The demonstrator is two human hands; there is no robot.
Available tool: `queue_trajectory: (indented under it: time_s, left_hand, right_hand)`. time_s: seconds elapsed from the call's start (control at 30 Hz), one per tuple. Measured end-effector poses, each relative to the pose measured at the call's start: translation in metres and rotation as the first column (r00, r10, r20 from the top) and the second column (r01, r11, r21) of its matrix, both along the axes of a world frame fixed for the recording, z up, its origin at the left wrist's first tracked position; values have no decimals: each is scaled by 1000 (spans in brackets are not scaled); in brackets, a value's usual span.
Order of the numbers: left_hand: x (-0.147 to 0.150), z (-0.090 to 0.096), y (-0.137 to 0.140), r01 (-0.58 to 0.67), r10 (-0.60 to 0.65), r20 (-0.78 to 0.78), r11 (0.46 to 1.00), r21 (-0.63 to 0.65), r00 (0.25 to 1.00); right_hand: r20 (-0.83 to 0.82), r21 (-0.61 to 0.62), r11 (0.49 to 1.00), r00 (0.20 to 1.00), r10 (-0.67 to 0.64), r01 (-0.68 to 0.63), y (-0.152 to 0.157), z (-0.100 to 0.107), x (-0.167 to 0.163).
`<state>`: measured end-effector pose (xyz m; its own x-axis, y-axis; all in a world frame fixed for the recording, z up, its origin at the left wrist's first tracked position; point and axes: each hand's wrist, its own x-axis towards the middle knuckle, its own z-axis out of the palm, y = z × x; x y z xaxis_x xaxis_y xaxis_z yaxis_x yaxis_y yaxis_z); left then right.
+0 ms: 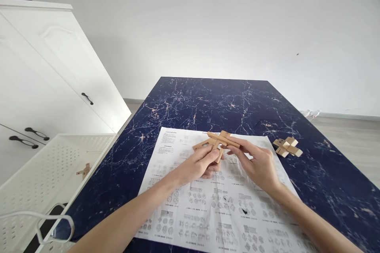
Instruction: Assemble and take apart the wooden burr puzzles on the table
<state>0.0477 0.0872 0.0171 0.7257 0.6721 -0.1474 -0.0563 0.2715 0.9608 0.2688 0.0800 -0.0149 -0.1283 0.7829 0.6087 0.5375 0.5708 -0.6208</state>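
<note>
Clamping wooden pieces (222,140) with left fingers (211,156) and right fingers (244,143) above a creased printed sheet (204,213) on a dark-blue marbled tabletop (204,99), near a wooden cross (286,147) at right, beside a white cabinet (56,59) at left, before a pale wall (208,23)

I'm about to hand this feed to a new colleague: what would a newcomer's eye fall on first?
Probably the light wooden puzzle pieces held between the left hand and right hand, above a white printed sheet full of small diagrams. Next, the dark blue, white-veined tabletop beneath, standing out against the pale wall. Then the wooden cross-shaped puzzle marked 2, to the right of the sheet.
</note>
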Motion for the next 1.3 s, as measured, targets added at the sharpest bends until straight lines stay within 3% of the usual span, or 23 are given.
queue_trajectory:
  time_s: [0.3,0.57,1.1,1.3]
  left_hand:
    - [2,-6,0,-47,47,-16,999,10,999]
    - [2,2,-2,-32,34,-35,998,62,999]
    - [8,-3,-4,-107,108,-20,992,60,994]
    - [9,-6,-6,-125,124,16,991,48,992]
  right_hand:
    - [83,92,995,995,-52,45,-4,-6,-5]
    - [117,169,980,986,-121,100,-5,-5,-11]
    - [112,154,967,968,-224,206,-7,-6,-19]
    - [96,103,988,987,-126,116,-4,-5,-12]
